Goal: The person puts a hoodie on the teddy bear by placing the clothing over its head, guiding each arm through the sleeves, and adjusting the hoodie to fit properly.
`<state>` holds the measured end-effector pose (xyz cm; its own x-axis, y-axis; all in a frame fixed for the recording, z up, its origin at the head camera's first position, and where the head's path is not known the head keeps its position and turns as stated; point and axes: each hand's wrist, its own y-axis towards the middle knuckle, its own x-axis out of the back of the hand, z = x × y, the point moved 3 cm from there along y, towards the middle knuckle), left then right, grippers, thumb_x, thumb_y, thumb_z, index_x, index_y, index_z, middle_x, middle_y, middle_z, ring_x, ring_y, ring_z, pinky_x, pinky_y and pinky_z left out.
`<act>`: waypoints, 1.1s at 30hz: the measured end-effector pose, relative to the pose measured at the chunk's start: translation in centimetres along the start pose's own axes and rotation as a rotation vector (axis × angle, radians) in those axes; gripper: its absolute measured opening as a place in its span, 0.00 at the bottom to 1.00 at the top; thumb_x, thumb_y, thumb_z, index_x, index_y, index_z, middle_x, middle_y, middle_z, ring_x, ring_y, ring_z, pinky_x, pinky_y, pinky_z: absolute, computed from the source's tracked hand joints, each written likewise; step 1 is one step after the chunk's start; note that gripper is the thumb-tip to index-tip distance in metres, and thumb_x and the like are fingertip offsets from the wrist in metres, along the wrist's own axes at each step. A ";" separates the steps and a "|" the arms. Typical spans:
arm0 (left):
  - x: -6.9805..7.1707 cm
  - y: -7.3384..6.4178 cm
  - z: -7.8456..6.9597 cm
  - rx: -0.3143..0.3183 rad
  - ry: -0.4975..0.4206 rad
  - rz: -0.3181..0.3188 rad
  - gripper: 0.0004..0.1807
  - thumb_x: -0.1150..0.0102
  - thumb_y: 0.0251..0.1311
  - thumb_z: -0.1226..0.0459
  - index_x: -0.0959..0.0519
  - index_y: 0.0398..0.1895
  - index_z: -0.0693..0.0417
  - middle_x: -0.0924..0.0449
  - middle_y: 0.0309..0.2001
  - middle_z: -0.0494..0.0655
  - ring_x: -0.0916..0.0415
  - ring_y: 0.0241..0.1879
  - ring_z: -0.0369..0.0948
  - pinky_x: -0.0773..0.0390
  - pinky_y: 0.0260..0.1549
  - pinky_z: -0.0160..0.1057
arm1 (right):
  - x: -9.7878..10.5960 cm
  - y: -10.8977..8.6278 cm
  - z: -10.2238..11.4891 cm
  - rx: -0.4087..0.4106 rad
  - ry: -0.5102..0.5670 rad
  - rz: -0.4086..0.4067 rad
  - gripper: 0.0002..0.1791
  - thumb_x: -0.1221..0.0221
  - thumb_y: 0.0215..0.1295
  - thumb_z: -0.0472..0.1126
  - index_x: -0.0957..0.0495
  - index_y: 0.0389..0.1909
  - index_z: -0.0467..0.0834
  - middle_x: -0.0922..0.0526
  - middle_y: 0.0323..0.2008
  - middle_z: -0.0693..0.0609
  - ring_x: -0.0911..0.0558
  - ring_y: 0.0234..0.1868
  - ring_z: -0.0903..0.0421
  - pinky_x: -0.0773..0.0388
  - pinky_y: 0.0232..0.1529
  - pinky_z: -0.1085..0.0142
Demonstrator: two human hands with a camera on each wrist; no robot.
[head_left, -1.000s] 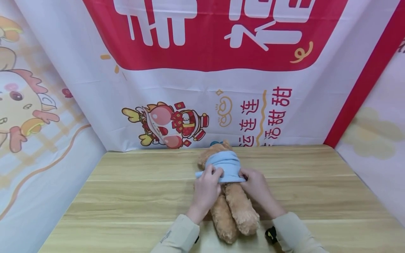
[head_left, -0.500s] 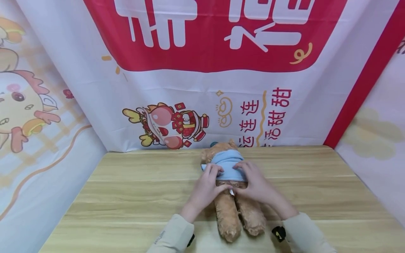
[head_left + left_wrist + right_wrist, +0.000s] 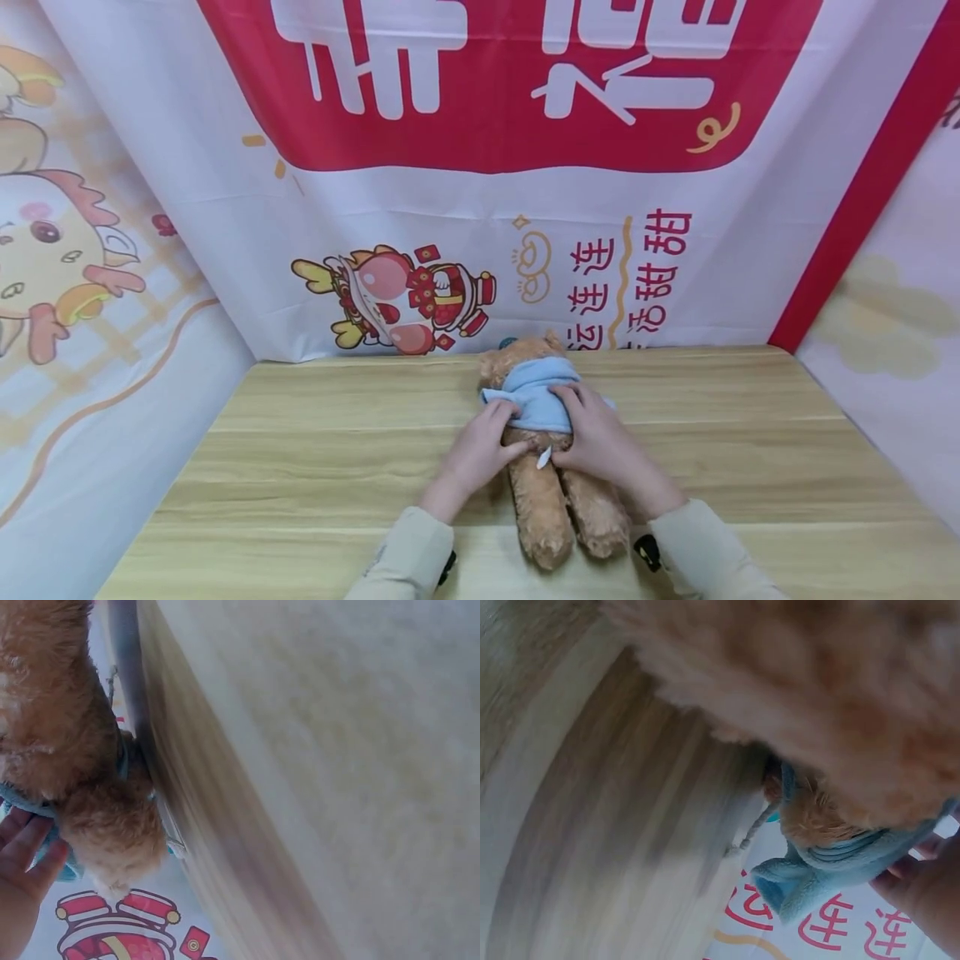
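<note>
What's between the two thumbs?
A small white tag and some brown fur of the plush toy; the head view shows it.

The head view is bright and evenly lit, and the printed cloth [image 3: 480, 196] looks rather clear. On the wooden table [image 3: 337, 467], a pale sheen lies at the bottom middle of the frame; soft, weak shadows fall beside the plush toy [image 3: 536, 492]. The left wrist view is dimmer and somewhat hazy, with the table washed out and smeared at upper right. In the right wrist view, the toy's fur [image 3: 802, 697] at the top is out of focus, blurred streaks cross the left, and dark shadow gathers near the centre.
</note>
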<state>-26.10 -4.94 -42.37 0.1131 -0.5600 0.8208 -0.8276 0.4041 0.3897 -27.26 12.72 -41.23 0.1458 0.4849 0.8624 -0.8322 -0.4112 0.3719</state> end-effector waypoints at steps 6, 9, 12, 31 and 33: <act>0.0 0.3 -0.1 -0.038 0.037 -0.019 0.18 0.36 0.57 0.58 0.26 0.48 0.54 0.24 0.48 0.48 0.23 0.49 0.43 0.22 0.51 0.41 | -0.6 0.2 -0.1 -0.063 -0.029 -0.052 0.49 0.26 0.31 0.50 0.33 0.59 0.38 0.27 0.51 0.39 0.25 0.51 0.41 0.26 0.54 0.46; -0.1 0.5 -0.1 -0.056 0.080 -0.023 0.15 0.36 0.57 0.58 0.25 0.44 0.52 0.23 0.44 0.46 0.22 0.46 0.43 0.23 0.47 0.44 | -0.8 0.2 -0.1 -0.082 -0.044 -0.069 0.46 0.26 0.32 0.50 0.31 0.57 0.38 0.26 0.50 0.39 0.24 0.50 0.41 0.25 0.52 0.47; -0.2 0.5 0.0 -0.086 0.160 -0.050 0.13 0.35 0.55 0.56 0.25 0.40 0.50 0.22 0.40 0.44 0.21 0.42 0.42 0.24 0.46 0.48 | -1.1 0.2 -0.2 -0.092 -0.058 -0.084 0.44 0.26 0.32 0.50 0.31 0.55 0.38 0.25 0.49 0.40 0.24 0.48 0.42 0.25 0.51 0.49; -0.2 0.1 -0.2 -0.055 0.285 -0.200 0.16 0.33 0.52 0.55 0.27 0.37 0.50 0.25 0.34 0.44 0.25 0.24 0.40 0.26 0.21 0.36 | -0.1 -0.3 -0.1 -0.026 0.148 -0.097 0.32 0.28 0.46 0.43 0.30 0.50 0.37 0.24 0.50 0.38 0.23 0.53 0.41 0.25 0.55 0.48; 0.0 -0.1 0.0 -0.013 0.216 -0.185 0.18 0.31 0.50 0.54 0.27 0.38 0.51 0.25 0.36 0.44 0.24 0.28 0.41 0.23 0.26 0.37 | 0.4 -0.5 -0.3 0.020 0.214 -0.113 0.22 0.30 0.51 0.40 0.28 0.45 0.40 0.25 0.52 0.39 0.24 0.54 0.40 0.25 0.55 0.46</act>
<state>-26.01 -5.02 -42.41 0.3773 -0.4582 0.8048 -0.7748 0.3198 0.5453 -26.91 13.33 -41.21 0.1187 0.6800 0.7235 -0.8058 -0.3597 0.4703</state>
